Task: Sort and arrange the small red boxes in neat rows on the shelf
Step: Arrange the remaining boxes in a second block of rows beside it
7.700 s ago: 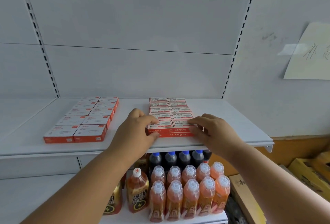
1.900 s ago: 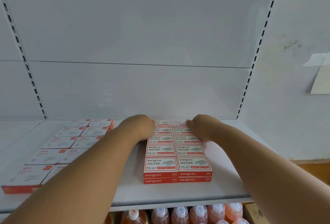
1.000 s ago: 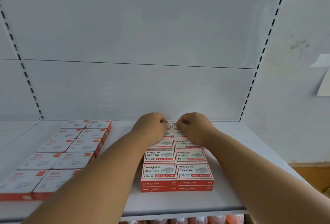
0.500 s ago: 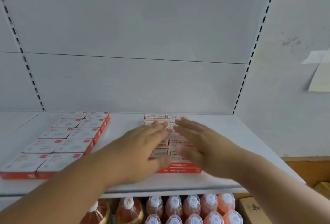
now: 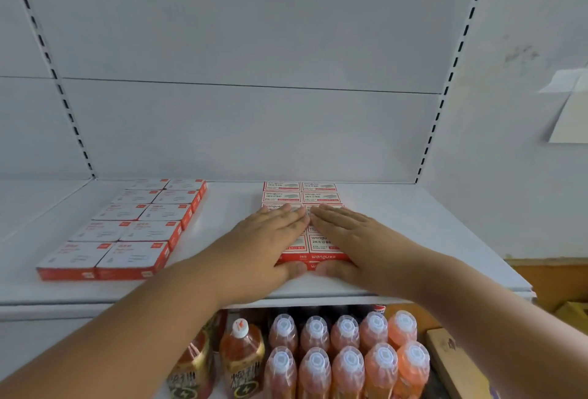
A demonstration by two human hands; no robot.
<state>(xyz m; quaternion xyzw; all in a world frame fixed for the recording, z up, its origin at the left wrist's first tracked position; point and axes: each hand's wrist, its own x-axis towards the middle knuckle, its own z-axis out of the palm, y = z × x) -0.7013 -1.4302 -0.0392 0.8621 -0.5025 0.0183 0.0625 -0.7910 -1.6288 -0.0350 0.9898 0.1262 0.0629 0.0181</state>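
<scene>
Head view: left hand (image 5: 269,242) and right hand (image 5: 350,239) flat, fingers spread, gripping nothing, atop small red boxes (image 5: 300,195); uneven push skews rows beyond fingertips.

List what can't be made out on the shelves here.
- Middle rows of the staple boxes: covered by the left hand and right hand.
- Print on the left block of boxes: too small and blurred.
- Dark bottles below: cut off by the shelf.
</scene>
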